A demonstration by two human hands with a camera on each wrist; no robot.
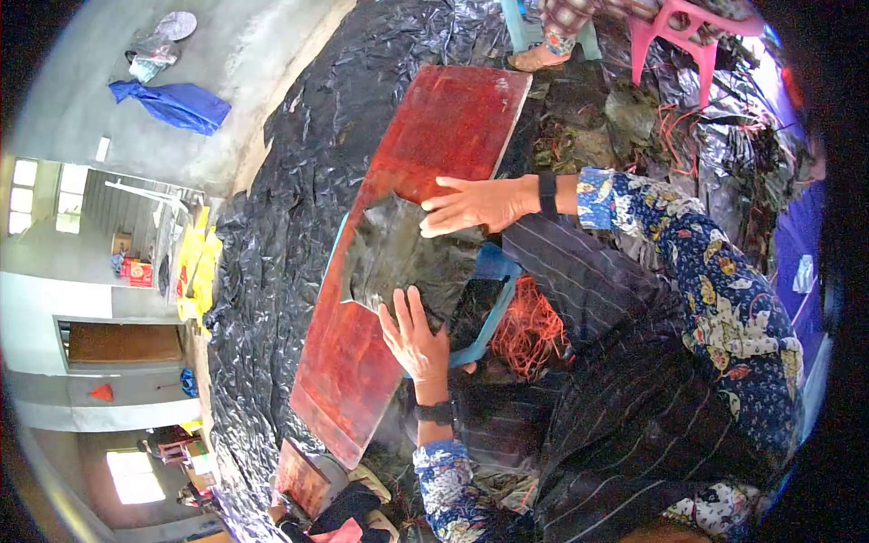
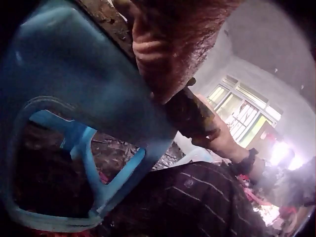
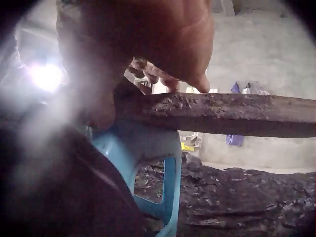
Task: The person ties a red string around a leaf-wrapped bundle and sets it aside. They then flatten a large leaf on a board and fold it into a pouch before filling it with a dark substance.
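Note:
A dark, greyish-brown, leaf-like sheet (image 1: 398, 253) with uneven edges lies flat across the middle of a long red wooden board (image 1: 453, 122). My left hand (image 1: 416, 344) rests fingers spread on its near-left edge, the thumb out to the side. Across from it, my right hand (image 1: 484, 204) lies on the sheet's right edge, fingers extended. In the left wrist view the left palm (image 2: 173, 54) fills the top, with dark material beside it. The right wrist view shows the right hand (image 3: 143, 39) over the board's edge (image 3: 237, 111).
A blue plastic stool (image 1: 493, 262) stands under the board at my lap. Tangled orange-red string (image 1: 529, 330) lies beside it. Black plastic sheeting (image 1: 272, 244) covers the floor. Another person's foot (image 1: 543, 56) and a pink stool (image 1: 679, 41) are at the right.

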